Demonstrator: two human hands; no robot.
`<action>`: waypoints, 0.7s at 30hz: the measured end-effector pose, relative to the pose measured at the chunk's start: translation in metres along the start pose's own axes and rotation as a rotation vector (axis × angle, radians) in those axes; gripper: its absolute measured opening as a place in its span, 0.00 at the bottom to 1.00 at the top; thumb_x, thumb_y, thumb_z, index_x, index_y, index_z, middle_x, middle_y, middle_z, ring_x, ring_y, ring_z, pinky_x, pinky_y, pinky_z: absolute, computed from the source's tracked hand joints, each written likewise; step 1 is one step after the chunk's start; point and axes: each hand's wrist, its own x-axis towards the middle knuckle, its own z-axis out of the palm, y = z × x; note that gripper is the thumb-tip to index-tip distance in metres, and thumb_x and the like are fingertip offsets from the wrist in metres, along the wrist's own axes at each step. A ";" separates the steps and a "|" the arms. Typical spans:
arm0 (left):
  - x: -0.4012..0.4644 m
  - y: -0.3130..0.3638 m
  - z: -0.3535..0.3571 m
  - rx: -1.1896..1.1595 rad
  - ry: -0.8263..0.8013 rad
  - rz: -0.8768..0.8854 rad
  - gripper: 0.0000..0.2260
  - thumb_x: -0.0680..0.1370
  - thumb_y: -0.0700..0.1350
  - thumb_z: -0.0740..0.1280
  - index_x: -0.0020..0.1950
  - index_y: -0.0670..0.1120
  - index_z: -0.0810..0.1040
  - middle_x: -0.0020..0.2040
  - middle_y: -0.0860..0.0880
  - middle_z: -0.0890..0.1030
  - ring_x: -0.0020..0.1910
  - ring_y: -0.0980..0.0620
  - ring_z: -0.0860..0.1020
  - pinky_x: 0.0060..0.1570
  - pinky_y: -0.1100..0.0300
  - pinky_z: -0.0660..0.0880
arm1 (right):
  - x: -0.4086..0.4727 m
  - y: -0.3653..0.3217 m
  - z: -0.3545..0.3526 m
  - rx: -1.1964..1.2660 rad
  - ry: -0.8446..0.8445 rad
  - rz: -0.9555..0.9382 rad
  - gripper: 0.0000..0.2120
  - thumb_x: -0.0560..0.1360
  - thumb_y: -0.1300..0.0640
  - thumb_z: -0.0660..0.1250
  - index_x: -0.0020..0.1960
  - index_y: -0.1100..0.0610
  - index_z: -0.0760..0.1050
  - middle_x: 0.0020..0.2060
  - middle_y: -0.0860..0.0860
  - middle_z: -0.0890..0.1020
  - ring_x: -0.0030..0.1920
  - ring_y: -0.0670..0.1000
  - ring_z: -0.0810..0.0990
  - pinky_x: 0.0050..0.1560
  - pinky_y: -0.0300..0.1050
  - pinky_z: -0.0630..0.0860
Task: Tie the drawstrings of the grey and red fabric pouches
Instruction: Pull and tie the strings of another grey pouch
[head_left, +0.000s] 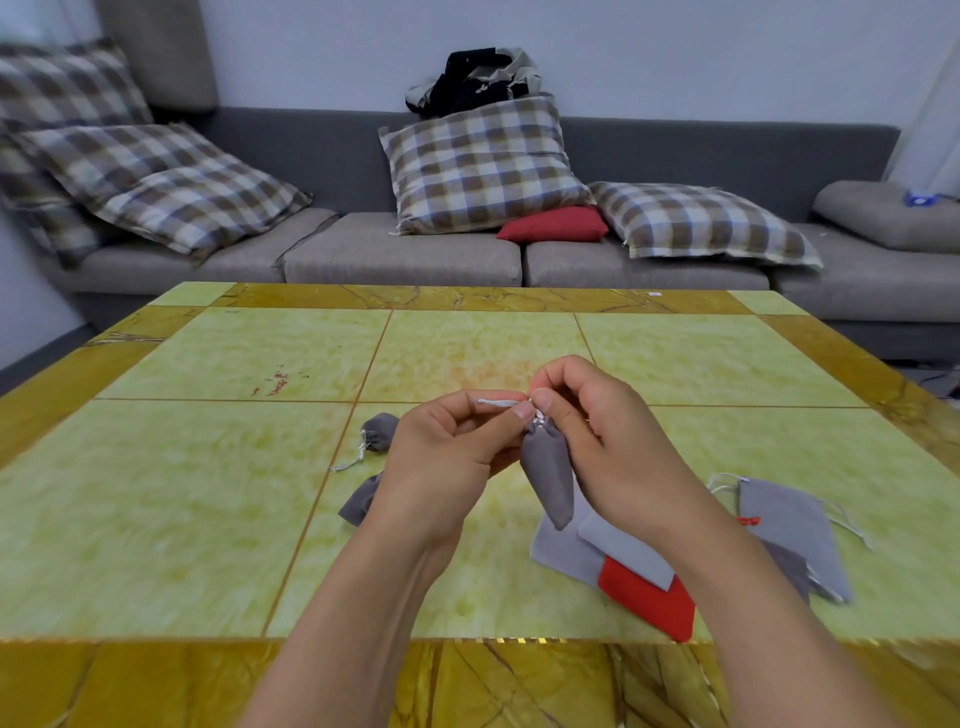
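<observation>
- Pouch (548, 478), grey and cinched, hung between both hands above the table (208, 519).
- Left hand (447, 447) pinched a white drawstring (498, 402) end, pulled sideways from the neck.
- Right hand (597, 431) pinched the cord at the pouch's gathered top.
- Flat grey pouches (789, 525) and a red pouch (649, 597) lay under the right forearm.
- Two tied grey pouches (382, 439) lay left of the hands.

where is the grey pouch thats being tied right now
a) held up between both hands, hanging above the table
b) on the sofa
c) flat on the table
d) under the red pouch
a: the grey pouch hangs below the left hand and right hand, whose fingers pinch its white drawstring at the gathered neck, above the table.
</observation>
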 end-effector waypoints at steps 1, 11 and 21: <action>0.000 0.000 0.000 -0.001 0.003 0.008 0.03 0.74 0.35 0.71 0.47 0.38 0.83 0.42 0.40 0.85 0.41 0.49 0.83 0.45 0.62 0.81 | 0.000 -0.001 -0.003 0.048 -0.004 0.010 0.07 0.81 0.61 0.61 0.47 0.54 0.75 0.35 0.40 0.77 0.35 0.40 0.73 0.38 0.33 0.69; -0.004 0.000 0.000 0.324 -0.015 0.176 0.05 0.72 0.36 0.75 0.39 0.44 0.84 0.37 0.46 0.86 0.38 0.53 0.84 0.40 0.64 0.78 | 0.000 -0.006 -0.020 0.149 -0.026 0.004 0.07 0.69 0.61 0.77 0.45 0.53 0.86 0.39 0.48 0.86 0.38 0.51 0.82 0.40 0.48 0.80; -0.007 0.004 0.000 0.388 -0.057 0.191 0.13 0.72 0.36 0.75 0.53 0.46 0.77 0.37 0.49 0.87 0.41 0.54 0.85 0.44 0.65 0.79 | -0.001 -0.006 -0.019 0.086 -0.083 0.035 0.11 0.67 0.53 0.79 0.49 0.48 0.85 0.46 0.45 0.82 0.44 0.47 0.79 0.44 0.46 0.79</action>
